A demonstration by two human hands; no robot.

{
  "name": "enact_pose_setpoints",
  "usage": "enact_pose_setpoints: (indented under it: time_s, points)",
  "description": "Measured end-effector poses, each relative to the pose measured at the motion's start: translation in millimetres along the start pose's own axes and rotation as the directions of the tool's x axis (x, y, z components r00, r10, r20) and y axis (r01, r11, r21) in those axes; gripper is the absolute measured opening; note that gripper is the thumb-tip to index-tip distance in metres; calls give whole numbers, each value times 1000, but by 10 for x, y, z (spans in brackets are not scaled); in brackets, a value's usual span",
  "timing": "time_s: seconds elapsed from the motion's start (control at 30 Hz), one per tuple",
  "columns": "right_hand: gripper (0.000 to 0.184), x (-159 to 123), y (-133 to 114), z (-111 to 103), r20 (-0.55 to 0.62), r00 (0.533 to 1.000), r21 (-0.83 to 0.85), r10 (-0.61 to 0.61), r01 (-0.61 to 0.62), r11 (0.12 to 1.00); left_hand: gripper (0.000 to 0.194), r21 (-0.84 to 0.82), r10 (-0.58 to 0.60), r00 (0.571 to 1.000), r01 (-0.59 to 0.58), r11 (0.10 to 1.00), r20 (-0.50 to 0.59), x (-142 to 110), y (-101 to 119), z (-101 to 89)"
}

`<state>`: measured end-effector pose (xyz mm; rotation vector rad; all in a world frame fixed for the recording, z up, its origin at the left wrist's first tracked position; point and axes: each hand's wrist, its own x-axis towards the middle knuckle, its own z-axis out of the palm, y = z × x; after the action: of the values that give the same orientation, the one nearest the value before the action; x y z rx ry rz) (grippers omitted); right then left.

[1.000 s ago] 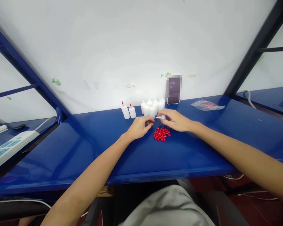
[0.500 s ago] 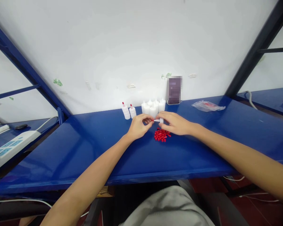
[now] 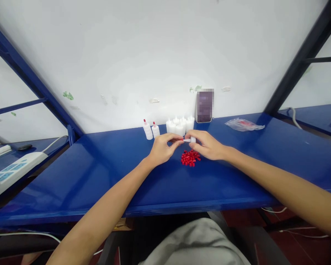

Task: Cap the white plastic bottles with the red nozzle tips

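Nearest the wearer, a grey garment (image 3: 198, 243) is showing below the front edge of a glossy blue table (image 3: 107, 173). On the table, a pile of red caps (image 3: 190, 158) is lying loose. Just beyond the pile and to its left, the left hand (image 3: 163, 149) is pinching a single red cap (image 3: 181, 139) between thumb and fingers. Just beyond the pile and to its right, the right hand (image 3: 208, 145) is grasping a white nozzled bottle (image 3: 193, 140), its fingers largely hiding the body; the nozzle is pointing leftward and meeting the pinched cap. Both hands are partly obstructing the view of a cluster of white bottles (image 3: 180, 130), which is standing behind the pile. Two red-capped bottles (image 3: 148, 131) are standing behind and left of the pile. Well to its right and farther back, a clear plastic bag (image 3: 244, 124) is lying flat. Behind the pile and slightly right, a phone-like device (image 3: 205, 106) is standing upright, its screen pixelated. Farthest from the pile, a scuffed white wall (image 3: 127, 55) is rising behind everything.
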<state>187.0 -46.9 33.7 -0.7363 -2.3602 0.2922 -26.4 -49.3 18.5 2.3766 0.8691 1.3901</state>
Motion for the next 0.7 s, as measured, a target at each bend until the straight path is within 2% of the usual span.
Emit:
enact_pose_setpoints:
  time_s: [0.17,0.3,0.43,0.57,0.63,0.7]
  points:
    - [14,-3,-16,15,-9,1000,17,16,-16,1000,16,94,116,993,-117,989,20,0,-8,-22]
    - [14,-4,-21,20,-8,999,53,40,-40,998,17,107,161,984,-168,980,71,1,-8,-23]
    - [24,-5,-36,31,-26,999,82,23,-21,996,25,155,125,976,-153,976,176,16,16,-51]
    - [32,1,-76,62,-35,998,83,44,-41,996,36,199,80,933,-158,967,350,25,47,-81]
    - [33,8,-109,81,-44,998,94,48,-43,995,38,182,79,926,-156,971,369,16,67,-68]
    - [35,15,-148,95,-84,996,113,33,-23,993,37,141,83,940,-136,981,332,-2,98,-34]
